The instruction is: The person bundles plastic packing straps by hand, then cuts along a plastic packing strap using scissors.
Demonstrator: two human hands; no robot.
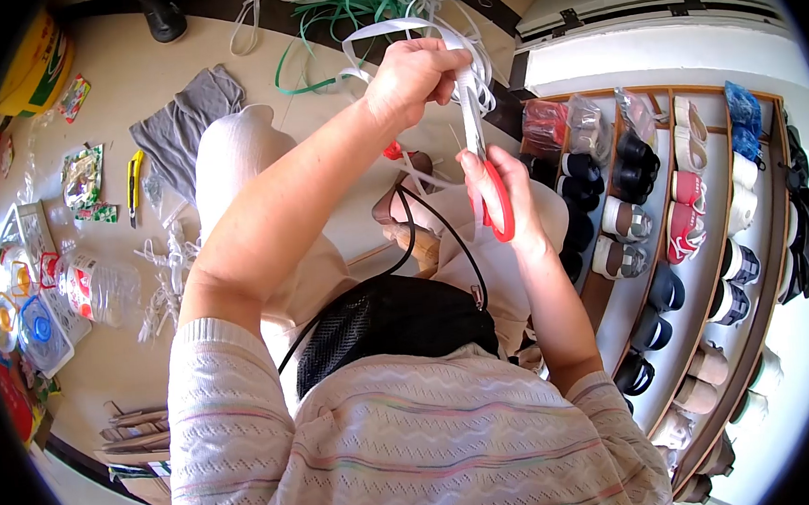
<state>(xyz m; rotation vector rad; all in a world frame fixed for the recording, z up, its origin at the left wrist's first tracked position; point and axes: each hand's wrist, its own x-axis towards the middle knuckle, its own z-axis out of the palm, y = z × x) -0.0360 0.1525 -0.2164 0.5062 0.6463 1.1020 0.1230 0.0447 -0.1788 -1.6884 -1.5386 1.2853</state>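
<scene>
My right hand (509, 177) grips a pair of scissors with red handles (504, 217), their blades pointing up and away from me. A flat white plastic strap (389, 28) loops over my left hand (412, 78), whose fingers are closed on it. The strap runs down beside the scissor blades, overlapping them in view; whether the blades touch or bite it I cannot tell. More tangled white and green straps (352, 4) lie on the floor beyond my hands. On my lap rests a black bag (395, 327) with thin cords.
A wooden shoe rack (612, 318) with several pairs of shoes stands at the right. On the floor at the left are a yellow utility knife (135, 181), a grey cloth (193, 126), clear plastic bottles (101, 288), a bundle of white strips (173, 278) and a yellow bucket (33, 62).
</scene>
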